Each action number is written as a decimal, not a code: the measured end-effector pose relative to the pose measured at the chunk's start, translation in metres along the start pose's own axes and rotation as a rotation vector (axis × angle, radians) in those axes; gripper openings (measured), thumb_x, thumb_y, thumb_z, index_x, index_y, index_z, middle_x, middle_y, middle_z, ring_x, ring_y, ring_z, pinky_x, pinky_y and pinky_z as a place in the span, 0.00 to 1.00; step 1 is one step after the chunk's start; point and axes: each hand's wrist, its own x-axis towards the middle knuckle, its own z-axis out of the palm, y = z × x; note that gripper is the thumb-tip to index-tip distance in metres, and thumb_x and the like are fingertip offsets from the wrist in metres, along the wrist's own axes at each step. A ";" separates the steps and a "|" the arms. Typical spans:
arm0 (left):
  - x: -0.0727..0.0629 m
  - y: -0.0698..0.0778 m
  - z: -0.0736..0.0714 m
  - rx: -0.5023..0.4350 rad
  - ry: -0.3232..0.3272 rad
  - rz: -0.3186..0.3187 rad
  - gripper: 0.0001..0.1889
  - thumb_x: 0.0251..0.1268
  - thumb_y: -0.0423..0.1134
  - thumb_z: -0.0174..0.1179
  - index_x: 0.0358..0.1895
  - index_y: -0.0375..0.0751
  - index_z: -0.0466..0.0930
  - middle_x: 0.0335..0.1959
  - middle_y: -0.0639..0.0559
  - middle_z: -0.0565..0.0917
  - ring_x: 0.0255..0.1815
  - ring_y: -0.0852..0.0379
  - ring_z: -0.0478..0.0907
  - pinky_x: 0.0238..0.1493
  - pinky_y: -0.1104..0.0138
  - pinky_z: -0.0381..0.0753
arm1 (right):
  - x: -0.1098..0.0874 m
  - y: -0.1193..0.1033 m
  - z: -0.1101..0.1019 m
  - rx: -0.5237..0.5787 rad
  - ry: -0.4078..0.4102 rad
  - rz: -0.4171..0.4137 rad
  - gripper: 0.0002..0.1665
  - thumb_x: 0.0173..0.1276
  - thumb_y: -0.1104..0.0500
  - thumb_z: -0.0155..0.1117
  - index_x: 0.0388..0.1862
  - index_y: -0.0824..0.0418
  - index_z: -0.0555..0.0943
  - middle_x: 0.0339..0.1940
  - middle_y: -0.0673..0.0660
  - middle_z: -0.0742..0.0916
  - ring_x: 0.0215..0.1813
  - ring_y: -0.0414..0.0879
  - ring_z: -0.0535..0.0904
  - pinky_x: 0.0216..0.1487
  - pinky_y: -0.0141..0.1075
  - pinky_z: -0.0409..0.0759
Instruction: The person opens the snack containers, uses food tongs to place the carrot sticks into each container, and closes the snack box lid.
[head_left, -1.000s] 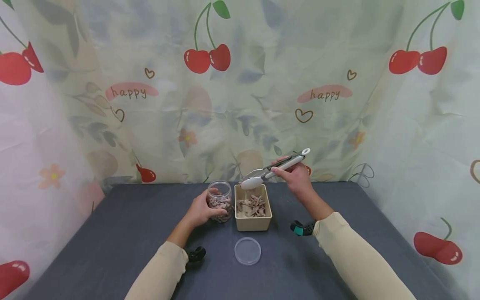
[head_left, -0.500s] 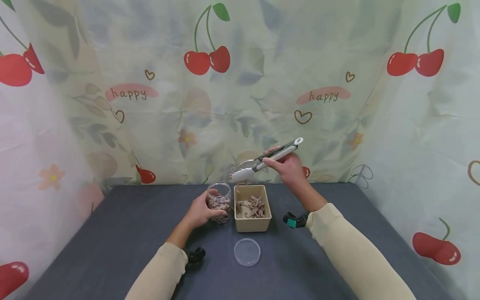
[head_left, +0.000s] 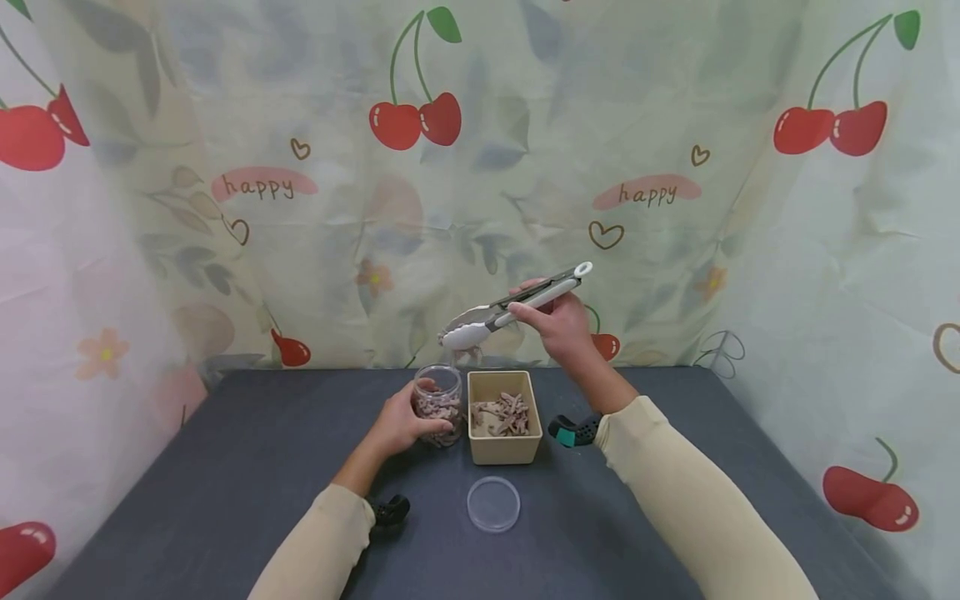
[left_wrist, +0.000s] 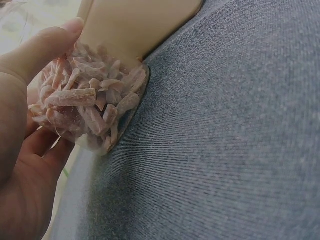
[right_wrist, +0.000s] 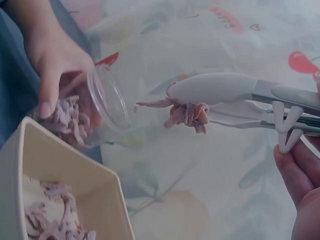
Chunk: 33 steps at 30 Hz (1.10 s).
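My left hand [head_left: 401, 419] grips a clear jar [head_left: 438, 379] that stands uncovered on the table, part-filled with pinkish-brown dried strips [left_wrist: 85, 100]. Up and to the right, my right hand [head_left: 558, 321] holds a pair of white and grey tongs [head_left: 517, 308]. Between the tong heads a small clump of the strips [right_wrist: 187, 115] is pinched, in the air above and just beyond the jar's mouth. Right beside the jar sits a beige rectangular bin [head_left: 506, 450] with more strips [head_left: 512, 414] on its floor.
A round translucent lid [head_left: 493, 504] lies flat on the dark table [head_left: 300, 467] in front of the bin. A cherry-patterned curtain [head_left: 480, 208] hangs behind the table's back edge and along both sides.
My right hand has carried the tongs and the pinched strips left and up, from over the bin to over the jar. My left hand and the jar have stayed in place.
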 end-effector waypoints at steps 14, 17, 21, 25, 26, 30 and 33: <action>0.001 -0.004 0.002 -0.005 0.006 -0.007 0.38 0.40 0.44 0.81 0.59 0.42 0.73 0.43 0.48 0.82 0.40 0.55 0.76 0.44 0.59 0.74 | -0.001 0.022 0.023 0.060 -0.049 0.029 0.19 0.63 0.71 0.67 0.51 0.77 0.76 0.49 0.72 0.83 0.37 0.38 0.80 0.38 0.31 0.75; 0.001 -0.003 0.001 -0.018 0.003 -0.019 0.40 0.40 0.44 0.81 0.61 0.40 0.72 0.46 0.46 0.81 0.43 0.53 0.77 0.46 0.57 0.74 | -0.001 0.035 0.026 0.069 -0.052 0.049 0.20 0.62 0.69 0.68 0.52 0.75 0.77 0.50 0.70 0.84 0.39 0.40 0.80 0.39 0.31 0.75; 0.000 -0.002 0.001 -0.027 0.000 -0.025 0.41 0.40 0.44 0.81 0.61 0.38 0.72 0.49 0.43 0.81 0.47 0.50 0.77 0.50 0.54 0.74 | -0.004 0.043 0.029 0.047 -0.047 0.056 0.20 0.62 0.66 0.70 0.51 0.72 0.79 0.47 0.66 0.85 0.38 0.41 0.80 0.37 0.31 0.75; 0.000 -0.001 0.001 -0.017 0.004 -0.020 0.40 0.40 0.44 0.81 0.60 0.36 0.72 0.50 0.43 0.81 0.49 0.48 0.77 0.52 0.52 0.74 | -0.009 0.048 0.031 -0.002 -0.050 0.057 0.18 0.62 0.65 0.71 0.50 0.70 0.80 0.42 0.60 0.87 0.36 0.40 0.80 0.35 0.32 0.75; 0.000 0.000 0.000 -0.014 0.004 -0.018 0.40 0.40 0.44 0.81 0.60 0.36 0.72 0.49 0.43 0.81 0.49 0.48 0.77 0.52 0.52 0.74 | -0.010 0.049 0.032 -0.015 -0.054 0.056 0.18 0.62 0.64 0.71 0.49 0.69 0.80 0.42 0.59 0.87 0.36 0.41 0.80 0.36 0.32 0.76; 0.000 -0.001 0.000 -0.010 0.013 -0.010 0.40 0.39 0.45 0.81 0.59 0.37 0.73 0.48 0.44 0.82 0.49 0.48 0.77 0.53 0.53 0.73 | -0.013 0.054 0.035 -0.036 -0.061 0.057 0.16 0.61 0.64 0.71 0.48 0.66 0.82 0.41 0.58 0.87 0.38 0.44 0.82 0.38 0.34 0.77; 0.000 -0.001 0.000 -0.010 0.018 -0.002 0.39 0.38 0.44 0.81 0.57 0.37 0.73 0.47 0.45 0.82 0.47 0.49 0.77 0.52 0.54 0.73 | -0.015 0.056 0.038 -0.031 -0.066 0.068 0.16 0.61 0.64 0.72 0.48 0.65 0.82 0.42 0.59 0.87 0.41 0.46 0.83 0.40 0.35 0.78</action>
